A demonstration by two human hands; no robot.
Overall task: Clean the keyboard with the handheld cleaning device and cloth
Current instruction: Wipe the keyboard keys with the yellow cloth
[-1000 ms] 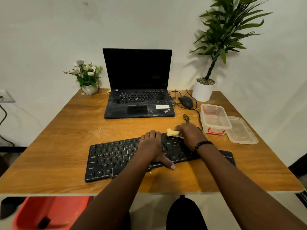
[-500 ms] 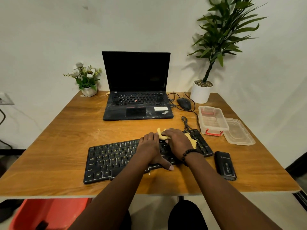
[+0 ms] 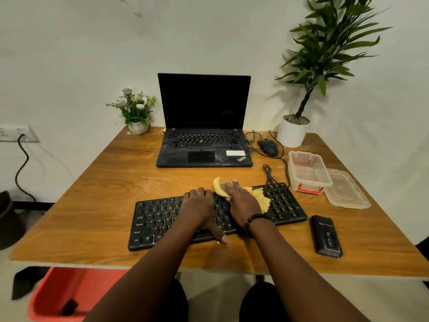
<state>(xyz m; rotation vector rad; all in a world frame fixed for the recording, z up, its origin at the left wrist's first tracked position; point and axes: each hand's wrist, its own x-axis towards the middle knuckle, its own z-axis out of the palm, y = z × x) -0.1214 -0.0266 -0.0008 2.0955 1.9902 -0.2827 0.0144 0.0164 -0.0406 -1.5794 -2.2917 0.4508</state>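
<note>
The yellow cloth (image 3: 261, 198) has been swept leftward over the past second, from the far right corner of the keyboard (image 3: 162, 219) toward its upper middle. It is pressed flat under the right hand (image 3: 243, 201), fingers extended rather than curled; no pinch is seen. The keyboard is steadied by the left hand (image 3: 197, 208), palm down, fingers gently bent, thumb over the near edge. The handheld cleaning device (image 3: 326, 238) lies untouched on the table (image 3: 92, 194), right of the keyboard. The wiping pass is judged under way, left keys remaining.
</note>
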